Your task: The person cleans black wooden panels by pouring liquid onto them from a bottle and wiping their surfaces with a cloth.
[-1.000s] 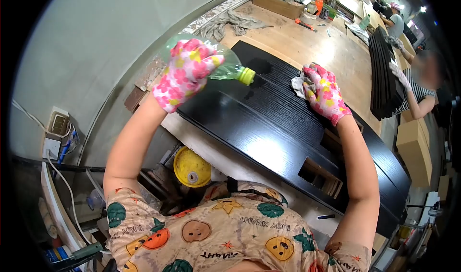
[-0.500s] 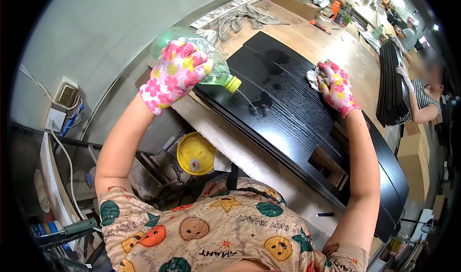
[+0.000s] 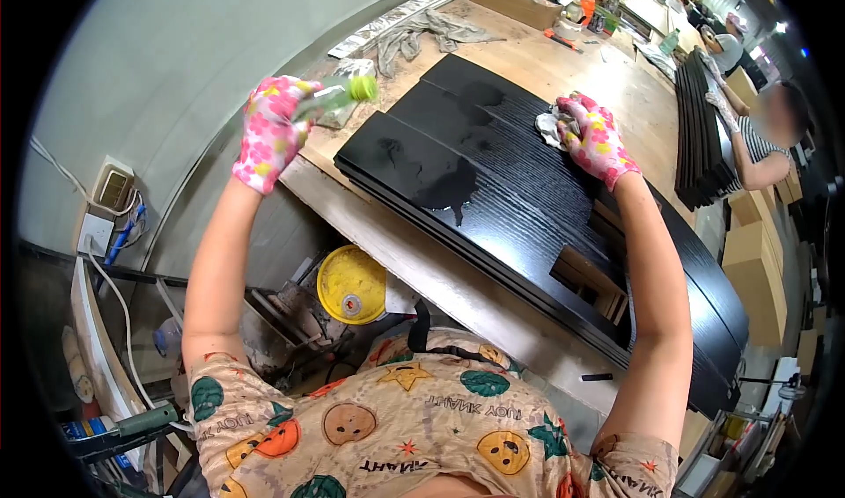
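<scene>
My left hand (image 3: 275, 130), in a pink flowered glove, is closed on a green plastic bottle (image 3: 330, 100) beside the near left end of the black panels. Its yellow-green cap end points right and slightly up. My right hand (image 3: 596, 137), gloved alike, grips a crumpled pale cloth (image 3: 552, 128) on the top panel. Stacked black panels (image 3: 519, 190) lie on the wooden table, with rectangular cutouts near my right forearm. Dark wet patches and a puddle (image 3: 447, 184) spread over the left part of the top panel.
A grey rag (image 3: 427, 39), a cardboard box (image 3: 515, 5) and an orange-black knife (image 3: 562, 40) lie on the table (image 3: 607, 80). A yellow bucket (image 3: 352, 285) stands below the edge. Another person (image 3: 764, 150) touches a black stack (image 3: 700, 137) at right.
My left hand has moved left and the bottle has tipped from cap-down to cap-up. The thin stream from it is gone. The wet area on the panel has grown. My right hand keeps the cloth.
</scene>
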{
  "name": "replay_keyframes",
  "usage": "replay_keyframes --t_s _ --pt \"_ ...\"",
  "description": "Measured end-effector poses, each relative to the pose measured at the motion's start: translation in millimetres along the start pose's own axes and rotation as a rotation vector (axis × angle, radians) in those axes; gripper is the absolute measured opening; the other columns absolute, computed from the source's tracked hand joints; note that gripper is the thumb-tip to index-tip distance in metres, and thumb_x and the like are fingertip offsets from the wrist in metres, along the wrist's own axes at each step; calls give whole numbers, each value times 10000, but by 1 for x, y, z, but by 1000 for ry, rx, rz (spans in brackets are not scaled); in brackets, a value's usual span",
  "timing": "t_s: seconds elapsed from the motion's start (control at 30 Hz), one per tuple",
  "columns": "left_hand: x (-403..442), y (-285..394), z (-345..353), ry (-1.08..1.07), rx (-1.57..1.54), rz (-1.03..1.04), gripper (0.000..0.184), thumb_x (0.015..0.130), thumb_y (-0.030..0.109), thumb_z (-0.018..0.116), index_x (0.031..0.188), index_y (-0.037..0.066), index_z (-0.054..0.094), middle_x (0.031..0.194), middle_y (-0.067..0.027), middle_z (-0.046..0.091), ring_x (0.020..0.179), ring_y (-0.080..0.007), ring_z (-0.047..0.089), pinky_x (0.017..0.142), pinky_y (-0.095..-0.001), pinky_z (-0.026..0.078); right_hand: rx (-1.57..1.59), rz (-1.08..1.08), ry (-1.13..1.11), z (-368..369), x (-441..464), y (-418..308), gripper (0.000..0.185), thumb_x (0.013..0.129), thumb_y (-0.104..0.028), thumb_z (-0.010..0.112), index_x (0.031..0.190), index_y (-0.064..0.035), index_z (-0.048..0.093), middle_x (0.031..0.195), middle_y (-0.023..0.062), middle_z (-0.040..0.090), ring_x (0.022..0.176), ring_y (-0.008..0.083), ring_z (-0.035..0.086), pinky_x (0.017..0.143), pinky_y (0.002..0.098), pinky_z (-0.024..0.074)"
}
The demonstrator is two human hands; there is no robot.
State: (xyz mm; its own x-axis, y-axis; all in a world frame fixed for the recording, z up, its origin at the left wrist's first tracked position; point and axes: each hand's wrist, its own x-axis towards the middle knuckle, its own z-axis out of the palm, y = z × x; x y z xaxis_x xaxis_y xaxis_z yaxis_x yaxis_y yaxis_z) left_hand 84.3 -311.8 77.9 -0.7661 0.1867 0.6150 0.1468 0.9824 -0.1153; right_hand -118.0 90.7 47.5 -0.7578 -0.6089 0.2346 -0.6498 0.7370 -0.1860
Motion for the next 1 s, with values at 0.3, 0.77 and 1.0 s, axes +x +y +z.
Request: replay_keyframes --t_s 0.3,0.77,1.0 --pt "-73 -44 190 451 -859 -1099 467 766 267 799 1086 -21 617 1006 -105 662 901 -185 605 811 -306 484 106 21 185 -2 -14 -6 663 785 -172 714 1385 -159 433 1422 228 367 1285 413 396 1080 436 344" --pt "-109 25 149 509 -926 -1081 681 789 -160 471 1428 42 349 1441 -160 384 1134 -201 531 899 -260 490 87 -39 -92 -21 -3 3 502 797 -154 690 1281 -142 557 1332 192 501 1248 377 452 1051 417 368" --pt "28 267 29 118 -720 298 287 779 238 590 1010 67 591 1076 -100 624 966 -255 591 911 -408 467 286 -317 107 -37 89 -55 458 888 -261 598 1313 -111 511 1173 165 619 1092 337 593 956 397 459"
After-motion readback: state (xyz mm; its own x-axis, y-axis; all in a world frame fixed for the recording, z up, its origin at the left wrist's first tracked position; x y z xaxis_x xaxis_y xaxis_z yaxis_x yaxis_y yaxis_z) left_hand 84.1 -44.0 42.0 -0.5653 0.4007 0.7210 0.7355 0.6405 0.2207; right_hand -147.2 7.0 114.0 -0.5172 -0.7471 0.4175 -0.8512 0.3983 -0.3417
